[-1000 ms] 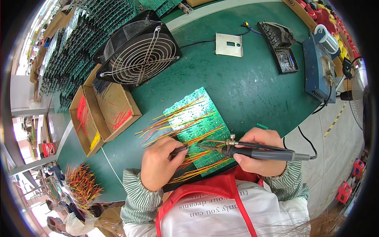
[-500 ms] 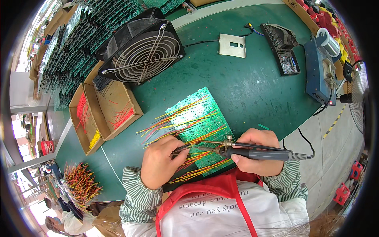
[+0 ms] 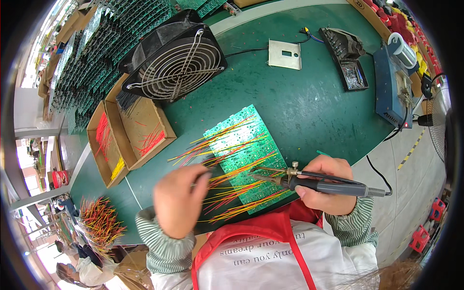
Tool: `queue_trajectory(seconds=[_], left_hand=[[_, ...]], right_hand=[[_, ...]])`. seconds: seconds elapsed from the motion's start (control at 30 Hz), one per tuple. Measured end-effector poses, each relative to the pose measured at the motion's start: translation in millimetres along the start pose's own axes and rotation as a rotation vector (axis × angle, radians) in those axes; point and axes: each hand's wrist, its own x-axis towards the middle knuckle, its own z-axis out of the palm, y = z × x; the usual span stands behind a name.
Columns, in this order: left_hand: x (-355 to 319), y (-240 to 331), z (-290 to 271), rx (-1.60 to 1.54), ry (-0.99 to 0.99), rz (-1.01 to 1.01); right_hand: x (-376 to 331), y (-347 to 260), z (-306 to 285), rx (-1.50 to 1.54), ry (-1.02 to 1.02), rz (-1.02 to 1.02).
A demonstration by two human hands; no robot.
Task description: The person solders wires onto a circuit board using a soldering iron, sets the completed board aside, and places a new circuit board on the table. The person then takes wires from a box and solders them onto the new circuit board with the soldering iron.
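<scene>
While held flat on green table (image 3: 309,116) near front edge, green circuit board (image 3: 244,145) is seen covered with red and yellow wires (image 3: 232,186). Soldering iron (image 3: 328,185) is gripped in closed right hand (image 3: 324,186), tip set over board's near part. Left hand (image 3: 180,198) is laid on wires at board's left, fingers curled; grasp cannot be told. Cardboard boxes (image 3: 130,137) and black fan (image 3: 176,60) are placed further left.

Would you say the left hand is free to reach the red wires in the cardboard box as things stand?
Probably yes. The left hand rests at the green circuit board, and the open-topped cardboard box with the red wires lies up and to its left, with only bare green table between.
</scene>
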Motion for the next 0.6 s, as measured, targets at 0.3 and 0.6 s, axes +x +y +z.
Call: queue_trajectory(seconds=[0.3,0.6], left_hand=[[9.7,5.2,37.7,-0.159,-0.169,0.151],[9.9,4.3,39.4,-0.172,-0.175,0.128]], right_hand=[[-1.8,1.1,-1.4,-0.009,0.042,0.039],[2.6,4.5,0.1,-0.006,0.018,0.034]])
